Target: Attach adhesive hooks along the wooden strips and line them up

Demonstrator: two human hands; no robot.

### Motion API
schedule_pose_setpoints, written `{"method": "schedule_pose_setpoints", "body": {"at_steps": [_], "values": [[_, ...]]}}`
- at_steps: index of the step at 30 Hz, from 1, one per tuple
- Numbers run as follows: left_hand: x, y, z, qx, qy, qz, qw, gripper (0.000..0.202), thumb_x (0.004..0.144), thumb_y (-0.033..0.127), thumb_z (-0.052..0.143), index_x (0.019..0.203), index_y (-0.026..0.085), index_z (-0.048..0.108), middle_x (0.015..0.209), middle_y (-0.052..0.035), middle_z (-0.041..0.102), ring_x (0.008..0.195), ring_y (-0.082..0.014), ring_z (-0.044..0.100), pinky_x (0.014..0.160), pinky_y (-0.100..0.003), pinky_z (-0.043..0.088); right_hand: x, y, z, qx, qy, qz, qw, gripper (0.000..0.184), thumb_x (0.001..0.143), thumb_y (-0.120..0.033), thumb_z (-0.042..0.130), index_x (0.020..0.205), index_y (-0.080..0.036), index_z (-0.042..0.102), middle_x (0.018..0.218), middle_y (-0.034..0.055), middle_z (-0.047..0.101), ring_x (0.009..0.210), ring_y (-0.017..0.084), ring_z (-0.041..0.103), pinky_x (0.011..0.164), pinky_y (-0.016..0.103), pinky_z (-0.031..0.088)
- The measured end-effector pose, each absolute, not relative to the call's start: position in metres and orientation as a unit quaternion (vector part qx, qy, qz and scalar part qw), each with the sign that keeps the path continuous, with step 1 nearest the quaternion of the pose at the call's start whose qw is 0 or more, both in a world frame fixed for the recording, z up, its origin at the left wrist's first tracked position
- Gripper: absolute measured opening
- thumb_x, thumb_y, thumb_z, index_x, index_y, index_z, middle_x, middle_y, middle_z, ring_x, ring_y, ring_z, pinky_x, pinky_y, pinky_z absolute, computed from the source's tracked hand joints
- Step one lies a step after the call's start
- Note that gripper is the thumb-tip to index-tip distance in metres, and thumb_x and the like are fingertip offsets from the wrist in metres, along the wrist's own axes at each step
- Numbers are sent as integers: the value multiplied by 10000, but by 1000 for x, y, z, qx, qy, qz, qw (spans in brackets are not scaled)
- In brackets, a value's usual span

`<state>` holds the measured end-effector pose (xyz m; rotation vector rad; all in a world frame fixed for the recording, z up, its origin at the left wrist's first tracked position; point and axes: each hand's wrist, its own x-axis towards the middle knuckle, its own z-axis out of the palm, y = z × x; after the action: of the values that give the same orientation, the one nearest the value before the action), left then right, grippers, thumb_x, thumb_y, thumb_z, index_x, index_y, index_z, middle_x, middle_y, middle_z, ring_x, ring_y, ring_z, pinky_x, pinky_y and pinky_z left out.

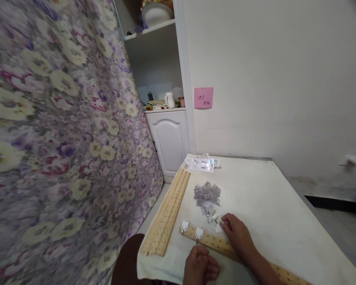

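Note:
A long wooden strip with rows of holes lies across the near part of the cloth-covered table, with two white hooks fixed on its left end. My left hand rests by the strip's near edge with its fingers curled together; nothing shows in it. My right hand lies over the strip, its fingertips pinched at a small white hook beside a few loose ones. A heap of clear small bags sits just beyond.
Two more perforated wooden strips lie side by side along the table's left edge. A clear packet is at the far edge. Floral fabric hangs at left, a white cabinet stands behind, and a pink note sticks on the wall.

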<state>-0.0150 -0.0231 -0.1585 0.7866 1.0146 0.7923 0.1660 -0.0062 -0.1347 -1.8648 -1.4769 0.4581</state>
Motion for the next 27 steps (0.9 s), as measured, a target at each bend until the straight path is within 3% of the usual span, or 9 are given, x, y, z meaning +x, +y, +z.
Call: {"method": "schedule_pose_setpoints", "body": {"at_steps": [8, 17, 22, 27], "values": [[-16, -24, -162, 356, 454, 360, 733, 409, 605, 481, 675, 758, 213, 407, 613, 13, 641, 483, -113, 589, 476, -215, 386, 161, 5, -139, -746, -570, 154, 307, 86, 776, -259, 452, 728, -235, 519, 711, -23, 611, 658, 140, 547, 593, 236, 314], [-15, -24, -161, 369, 464, 360, 721, 421, 583, 491, 685, 753, 208, 423, 602, 6, 645, 480, -113, 590, 473, -212, 395, 172, 3, -141, -763, -542, 150, 318, 122, 778, -259, 437, 710, -233, 534, 700, -8, 630, 659, 148, 556, 589, 240, 319], [-15, -24, -164, 381, 449, 365, 721, 440, 579, 519, 680, 753, 207, 423, 594, 9, 639, 480, -111, 585, 470, -210, 390, 183, 1, -136, -696, -500, 293, 423, 133, 710, -316, 489, 660, -210, 552, 617, -14, 593, 594, 142, 529, 565, 244, 357], [-15, -25, -162, 409, 448, 361, 708, 434, 591, 524, 672, 751, 202, 428, 597, 7, 640, 484, -111, 585, 469, -214, 392, 179, -9, -124, -563, -418, 495, 513, 164, 672, -349, 530, 667, -186, 534, 474, -76, 429, 423, 76, 349, 449, 220, 252]]}}
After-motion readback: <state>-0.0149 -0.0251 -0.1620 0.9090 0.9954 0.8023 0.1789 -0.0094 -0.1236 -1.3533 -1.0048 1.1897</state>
